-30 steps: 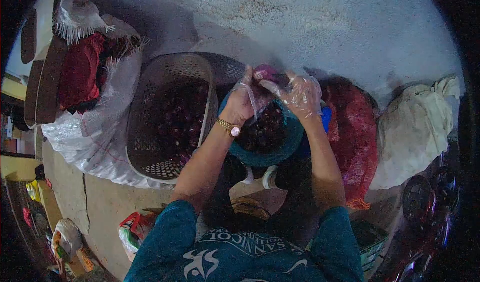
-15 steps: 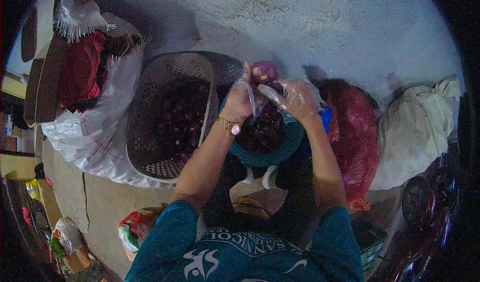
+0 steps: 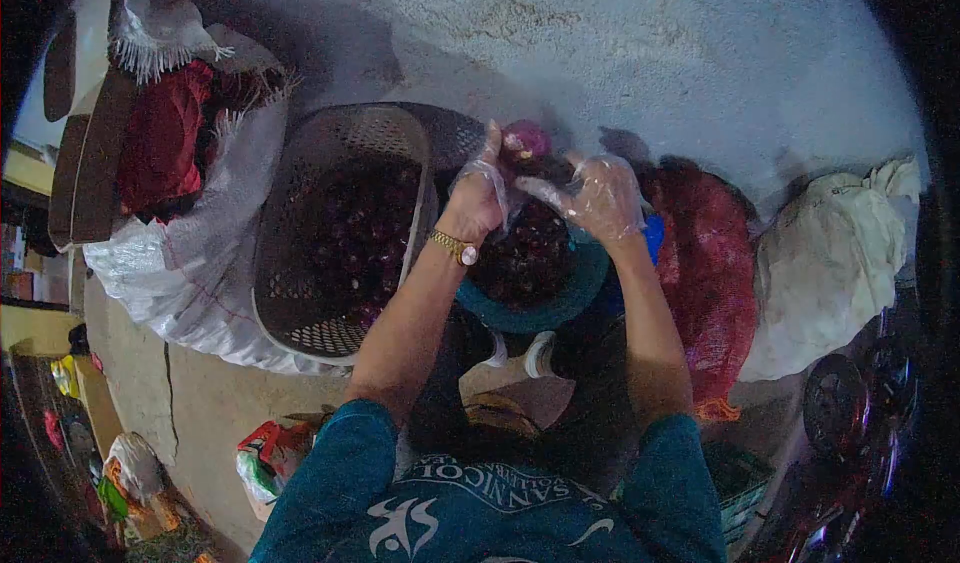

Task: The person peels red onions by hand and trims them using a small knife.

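Note:
My left hand (image 3: 478, 195), in a clear plastic glove, with a gold watch on the wrist, grips a red onion (image 3: 526, 140) at its fingertips, thumb up beside it. Just right of the onion is my right hand (image 3: 602, 199), also gloved, thumb stretched toward it and apart from the fingers. I see nothing held in that hand. Below both hands stands a teal tub (image 3: 535, 315) with dark purple onions in it. Left of it, a grey perforated basket (image 3: 340, 340) holds more dark purple onions, dimly lit.
A white woven sack (image 3: 190, 293) and red cloth-like netting (image 3: 165, 143) stand at the left. On the right are a full red mesh sack (image 3: 710, 273) and a pale sack (image 3: 835, 273). A rough wall (image 3: 620, 43) rises behind.
My right hand has drawn slightly away from the onion, to the right, and its thumb and fingers have spread. The left hand keeps the onion in nearly the same place.

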Motion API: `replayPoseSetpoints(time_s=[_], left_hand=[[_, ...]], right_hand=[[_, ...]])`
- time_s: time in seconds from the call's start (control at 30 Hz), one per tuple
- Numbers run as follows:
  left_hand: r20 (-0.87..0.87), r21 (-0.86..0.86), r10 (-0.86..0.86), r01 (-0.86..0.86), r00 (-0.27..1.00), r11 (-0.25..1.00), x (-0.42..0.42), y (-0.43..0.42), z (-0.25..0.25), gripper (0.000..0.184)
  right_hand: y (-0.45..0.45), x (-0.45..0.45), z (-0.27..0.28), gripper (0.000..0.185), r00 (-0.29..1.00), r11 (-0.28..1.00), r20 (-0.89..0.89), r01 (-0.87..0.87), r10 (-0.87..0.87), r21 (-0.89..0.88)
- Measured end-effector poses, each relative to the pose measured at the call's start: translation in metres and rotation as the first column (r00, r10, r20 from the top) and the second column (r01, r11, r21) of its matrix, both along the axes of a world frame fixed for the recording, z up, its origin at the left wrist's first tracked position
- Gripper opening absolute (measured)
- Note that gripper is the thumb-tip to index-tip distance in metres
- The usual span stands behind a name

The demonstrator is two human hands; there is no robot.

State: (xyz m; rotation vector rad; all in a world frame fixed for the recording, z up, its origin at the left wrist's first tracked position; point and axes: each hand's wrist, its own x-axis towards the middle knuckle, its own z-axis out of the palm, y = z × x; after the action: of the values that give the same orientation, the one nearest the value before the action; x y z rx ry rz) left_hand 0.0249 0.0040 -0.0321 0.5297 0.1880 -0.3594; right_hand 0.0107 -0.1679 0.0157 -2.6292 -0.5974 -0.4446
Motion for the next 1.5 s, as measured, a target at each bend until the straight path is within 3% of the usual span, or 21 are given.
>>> replayPoseSetpoints(time_s=[0.1,0.17,0.2,0.27,0.37,0.53,0.6,0.83,0.9,0.93,1.0,1.1,1.17,1.23,1.3,1.43,1.5], left_hand=[[0.007,-0.029,-0.083,0.083,0.997,0.996,0.004,-0.004,-0.010,0.041],[0.008,-0.140,-0.155,0.154,0.988,0.978,0.001,-0.006,-0.011,0.044],[0.008,-0.140,-0.155,0.155,0.988,0.978,-0.002,-0.008,-0.006,0.044],[-0.005,0.046,-0.105,0.105,0.994,0.993,-0.010,-0.013,0.012,0.046],[0.006,-0.023,-0.108,0.108,0.994,0.994,-0.012,-0.015,0.022,0.035],[0.016,-0.067,-0.105,0.106,0.994,0.992,-0.006,-0.014,0.008,0.044],[0.030,-0.077,-0.129,0.131,0.991,0.988,-0.006,-0.014,0.007,0.050],[0.046,-0.059,-0.123,0.125,0.991,0.990,-0.007,-0.015,0.009,0.048],[0.057,-0.067,-0.134,0.138,0.989,0.988,-0.008,-0.015,0.011,0.047],[0.035,-0.060,-0.116,0.117,0.993,0.991,-0.007,-0.016,0.009,0.046],[0.012,-0.052,-0.096,0.097,0.995,0.994,-0.003,-0.015,0.001,0.045],[0.058,-0.143,-0.097,0.104,0.994,0.984,0.002,-0.010,-0.012,0.047],[-0.025,0.013,-0.085,0.085,0.996,0.996,0.002,-0.009,-0.005,0.046],[-0.008,0.053,-0.060,0.060,0.998,0.997,0.001,-0.007,-0.003,0.046],[0.009,0.092,-0.035,0.034,0.999,0.995,0.001,-0.005,-0.001,0.046],[0.045,0.045,-0.040,0.038,0.998,0.998,0.004,-0.002,-0.005,0.047],[0.053,0.035,-0.030,0.028,0.998,0.999,0.004,-0.002,-0.004,0.047]], right_hand=[[0.000,0.002,-0.001,0.070,0.991,0.991,0.034,0.125,-0.127,0.047],[0.000,0.002,0.005,0.072,0.989,0.988,-0.003,0.147,-0.147,0.052],[0.000,0.002,0.007,0.074,0.985,0.984,-0.039,0.168,-0.166,0.058],[-0.001,0.003,0.001,0.075,0.985,0.983,-0.016,0.174,-0.173,0.054],[-0.002,0.003,0.000,0.075,0.983,0.981,0.026,0.182,-0.184,0.073],[-0.001,0.002,0.006,0.072,0.978,0.978,-0.014,0.209,-0.209,0.028],[-0.002,0.004,-0.002,0.060,0.980,0.978,-0.022,0.198,-0.197,0.067],[-0.006,0.008,-0.010,0.058,0.985,0.984,-0.046,0.168,-0.166,0.050],[-0.008,0.012,-0.019,0.056,0.988,0.993,0.123,0.082,-0.093,0.090],[-0.008,0.012,-0.020,0.056,0.988,0.993,0.124,0.081,-0.092,0.091],[-0.009,0.013,-0.017,0.055,0.996,0.996,-0.042,0.084,-0.084,0.004],[-0.003,0.005,-0.004,0.052,0.998,0.998,-0.023,0.061,-0.061,-0.012],[-0.001,0.001,0.003,0.051,0.999,1.000,-0.035,0.022,-0.022,-0.005],[-0.001,-0.001,0.002,0.050,0.999,1.000,-0.047,-0.019,0.019,0.004],[-0.002,-0.002,-0.005,0.048,0.996,0.991,-0.043,-0.081,0.077,-0.105],[-0.001,-0.006,0.002,0.047,0.992,0.989,-0.090,-0.100,0.091,-0.106],[0.001,-0.003,0.010,0.047,0.987,0.997,-0.141,-0.073,0.073,-0.001]])
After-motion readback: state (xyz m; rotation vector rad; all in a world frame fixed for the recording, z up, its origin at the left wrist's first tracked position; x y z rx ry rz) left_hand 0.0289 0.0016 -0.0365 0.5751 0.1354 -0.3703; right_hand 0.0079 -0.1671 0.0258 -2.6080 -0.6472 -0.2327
